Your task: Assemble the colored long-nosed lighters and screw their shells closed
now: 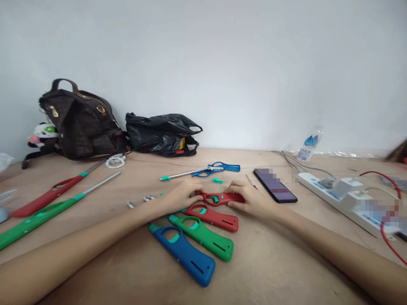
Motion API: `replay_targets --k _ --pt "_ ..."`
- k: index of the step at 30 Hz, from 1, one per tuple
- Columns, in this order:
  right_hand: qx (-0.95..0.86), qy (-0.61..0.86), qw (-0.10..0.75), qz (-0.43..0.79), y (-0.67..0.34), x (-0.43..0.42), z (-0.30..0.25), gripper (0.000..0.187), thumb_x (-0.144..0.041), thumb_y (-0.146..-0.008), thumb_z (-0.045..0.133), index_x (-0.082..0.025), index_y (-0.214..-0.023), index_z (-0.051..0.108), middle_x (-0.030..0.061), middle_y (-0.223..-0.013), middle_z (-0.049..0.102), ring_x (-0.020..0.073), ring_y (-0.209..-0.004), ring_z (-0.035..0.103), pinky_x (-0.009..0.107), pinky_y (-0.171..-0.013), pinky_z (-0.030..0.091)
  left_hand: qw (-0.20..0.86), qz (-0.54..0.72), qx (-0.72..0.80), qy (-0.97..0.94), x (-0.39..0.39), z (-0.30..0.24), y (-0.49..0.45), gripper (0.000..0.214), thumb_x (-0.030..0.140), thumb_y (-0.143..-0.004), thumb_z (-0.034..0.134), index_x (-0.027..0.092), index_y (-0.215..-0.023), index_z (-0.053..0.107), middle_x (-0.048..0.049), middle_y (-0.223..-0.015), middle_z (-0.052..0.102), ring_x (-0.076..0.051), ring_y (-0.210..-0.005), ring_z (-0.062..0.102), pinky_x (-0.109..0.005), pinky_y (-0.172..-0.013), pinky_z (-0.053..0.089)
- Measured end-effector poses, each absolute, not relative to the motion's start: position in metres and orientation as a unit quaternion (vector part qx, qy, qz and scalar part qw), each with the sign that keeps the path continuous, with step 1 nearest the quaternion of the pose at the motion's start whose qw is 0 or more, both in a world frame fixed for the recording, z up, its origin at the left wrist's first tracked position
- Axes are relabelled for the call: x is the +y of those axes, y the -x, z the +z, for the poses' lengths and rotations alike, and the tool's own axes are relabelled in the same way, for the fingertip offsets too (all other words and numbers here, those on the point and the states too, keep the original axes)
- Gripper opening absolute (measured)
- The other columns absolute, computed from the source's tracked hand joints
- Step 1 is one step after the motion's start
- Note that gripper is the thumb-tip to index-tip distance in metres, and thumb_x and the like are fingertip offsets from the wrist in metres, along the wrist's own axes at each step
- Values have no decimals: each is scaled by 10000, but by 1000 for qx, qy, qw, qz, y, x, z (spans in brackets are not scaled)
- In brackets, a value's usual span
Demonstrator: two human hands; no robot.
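Both hands grip a red utility lighter (230,198) above the middle of the table. My left hand (186,195) closes on its nozzle end, which those fingers hide. Around the handle end, the thumb and fingers of my right hand (248,198) are closed. Just below lie another red lighter (219,218), a green lighter (211,239) and a blue lighter (190,256), fanned out with their handles to the right. Beyond my hands is an opened blue lighter casing (231,167) with its metal tube (178,175). A small teal plastic piece (217,180) lies near it.
A phone (275,186) and a thin screwdriver (250,181) lie right of my hands, with a white power strip (338,201) farther right. Long red (47,197) and green (41,218) lighters lie left. A dark backpack (82,123) and black plastic bag (159,133) stand against the wall.
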State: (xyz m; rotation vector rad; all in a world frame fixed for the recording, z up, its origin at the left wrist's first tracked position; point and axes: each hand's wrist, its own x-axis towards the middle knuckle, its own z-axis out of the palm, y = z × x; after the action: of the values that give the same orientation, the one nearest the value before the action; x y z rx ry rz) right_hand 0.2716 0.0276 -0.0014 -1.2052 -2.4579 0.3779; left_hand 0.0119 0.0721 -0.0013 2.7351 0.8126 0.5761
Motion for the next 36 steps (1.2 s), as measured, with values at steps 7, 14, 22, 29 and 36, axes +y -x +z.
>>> replay_targets --k 7,14,22,29,36 --pt "-871 432 190 135 -272 28 -4 287 -302 -911 582 -206 -1176 632 95 -1083 634 246 -1074 580 400 -938 467 112 204 283 -930 73 -2 -11 90 154 -877 615 148 -908 699 -39 -864 676 -173 -799 605 -242 -718 424" --pt "-867 436 211 116 -272 28 -6 267 -278 -909 578 -204 -1158 641 110 -1176 632 247 -1095 586 422 -955 467 100 222 280 -929 76 -6 -10 121 203 -883 613 155 -953 700 -49 -894 687 -182 -823 607 -261 -744 438" --pt "-871 435 196 121 -272 28 -4 243 -264 -910 577 -201 -1134 648 105 -1118 642 247 -1058 591 419 -923 474 116 219 273 -929 74 -3 -11 112 188 -879 606 163 -938 697 -44 -906 698 -186 -839 621 -267 -746 448" --pt "-868 440 186 133 -271 27 -3 277 -289 -901 602 -177 -1148 654 101 -1059 634 247 -1032 588 383 -898 472 118 220 281 -927 76 -3 -12 91 145 -855 633 151 -919 698 -46 -938 701 -186 -853 626 -258 -759 445" --pt "-863 449 187 141 -270 26 -2 288 -282 -884 634 -167 -1146 662 101 -1056 629 234 -997 589 363 -866 481 123 201 296 -926 76 -1 -13 107 161 -862 625 154 -930 707 -47 -931 702 -182 -835 624 -253 -745 446"
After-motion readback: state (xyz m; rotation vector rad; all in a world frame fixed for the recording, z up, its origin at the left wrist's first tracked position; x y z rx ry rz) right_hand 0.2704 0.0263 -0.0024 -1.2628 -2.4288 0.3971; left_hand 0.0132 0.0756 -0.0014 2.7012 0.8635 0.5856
